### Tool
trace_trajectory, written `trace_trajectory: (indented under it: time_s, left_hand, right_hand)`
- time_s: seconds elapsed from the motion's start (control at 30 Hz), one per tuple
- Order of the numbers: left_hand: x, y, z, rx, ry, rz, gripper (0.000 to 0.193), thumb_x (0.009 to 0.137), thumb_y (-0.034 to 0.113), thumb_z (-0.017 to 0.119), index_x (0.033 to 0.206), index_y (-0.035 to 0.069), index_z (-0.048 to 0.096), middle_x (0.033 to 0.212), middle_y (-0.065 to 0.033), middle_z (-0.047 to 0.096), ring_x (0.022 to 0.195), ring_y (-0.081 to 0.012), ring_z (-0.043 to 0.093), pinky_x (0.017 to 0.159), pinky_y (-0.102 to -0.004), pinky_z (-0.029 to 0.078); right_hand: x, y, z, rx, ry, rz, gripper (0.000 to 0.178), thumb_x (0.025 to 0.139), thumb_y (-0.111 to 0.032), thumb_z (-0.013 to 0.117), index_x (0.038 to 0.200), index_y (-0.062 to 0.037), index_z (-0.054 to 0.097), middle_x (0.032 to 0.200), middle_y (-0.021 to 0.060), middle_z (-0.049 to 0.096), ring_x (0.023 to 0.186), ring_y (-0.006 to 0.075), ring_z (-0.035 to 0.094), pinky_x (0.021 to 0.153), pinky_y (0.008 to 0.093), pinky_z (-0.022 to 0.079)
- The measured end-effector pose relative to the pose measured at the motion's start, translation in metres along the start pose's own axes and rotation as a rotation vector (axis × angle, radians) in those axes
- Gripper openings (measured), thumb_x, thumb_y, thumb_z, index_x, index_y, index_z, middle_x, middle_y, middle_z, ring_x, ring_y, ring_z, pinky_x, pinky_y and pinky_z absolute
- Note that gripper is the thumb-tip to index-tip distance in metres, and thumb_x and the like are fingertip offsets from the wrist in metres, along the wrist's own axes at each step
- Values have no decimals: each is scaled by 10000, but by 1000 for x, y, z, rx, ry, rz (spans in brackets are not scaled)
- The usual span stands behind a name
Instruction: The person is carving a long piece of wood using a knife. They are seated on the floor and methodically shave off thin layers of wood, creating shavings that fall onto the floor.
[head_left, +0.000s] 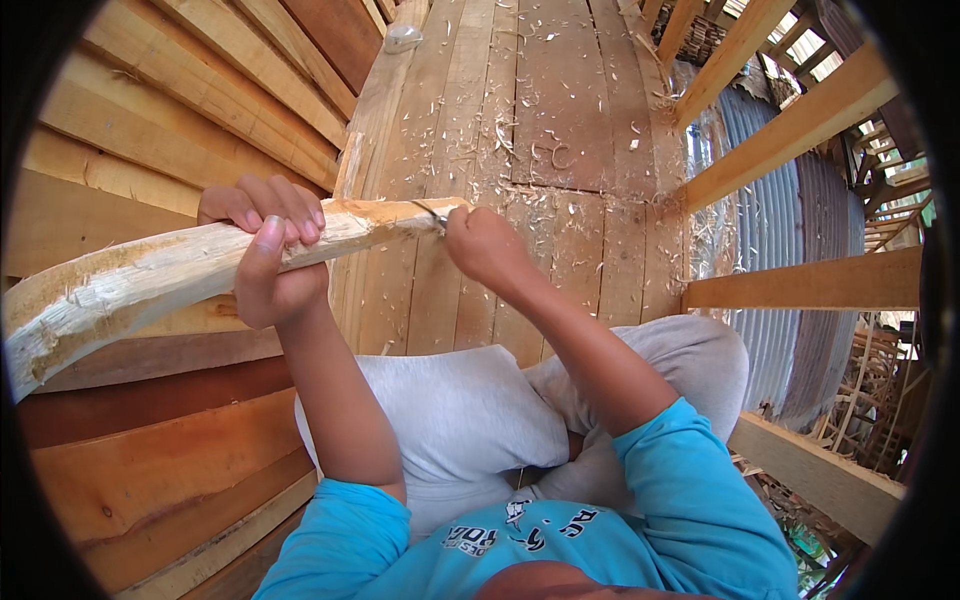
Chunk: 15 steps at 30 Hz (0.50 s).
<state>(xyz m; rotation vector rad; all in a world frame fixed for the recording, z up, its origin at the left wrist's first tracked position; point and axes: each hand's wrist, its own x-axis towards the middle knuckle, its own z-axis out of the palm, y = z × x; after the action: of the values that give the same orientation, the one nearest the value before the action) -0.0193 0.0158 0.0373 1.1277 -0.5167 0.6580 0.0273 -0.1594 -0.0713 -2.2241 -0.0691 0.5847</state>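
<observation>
A long, pale piece of wood (150,268), stripped of bark and slightly bent, runs from the far left edge to just in front of me. My left hand (275,245) is wrapped around it, the thumb lying on top. At the wood's right end, my right hand (485,243) is closed in a fist on a knife (430,212). Its thin dark blade lies across the wood near the tip, where the surface looks cut and brownish. The knife's handle is hidden inside my fist.
Wood shavings (545,130) litter the plank floor (400,310). Stacked boards (150,130) stand along the left. On the right are a timber railing (800,285) and corrugated metal sheets (775,200). A small clear object (403,38) sits at the far left of the floor.
</observation>
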Motion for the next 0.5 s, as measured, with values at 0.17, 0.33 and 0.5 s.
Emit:
trace_trajectory:
  time_s: [0.17,0.33,0.5]
  left_hand:
    - [1,-6,14,-47,26,-8,157,725,16,537,832,66,433,648,-76,451,550,-168,468,564,-300,431]
    - [-2,-2,7,22,32,14,161,726,8,534,834,66,430,656,-77,453,552,-169,465,560,-298,431]
    - [2,-7,14,-62,40,-7,165,729,8,534,840,71,430,657,-73,453,554,-169,464,564,-301,435]
  right_hand:
    - [27,55,10,48,120,107,489,927,-295,334,857,70,652,929,297,637,883,468,615,824,504,472]
    - [-6,-7,4,74,44,-63,549,923,-327,335,803,125,623,833,363,599,841,484,610,814,498,466]
    - [36,72,19,126,153,34,576,926,-334,308,800,147,598,833,371,593,815,499,599,799,510,459]
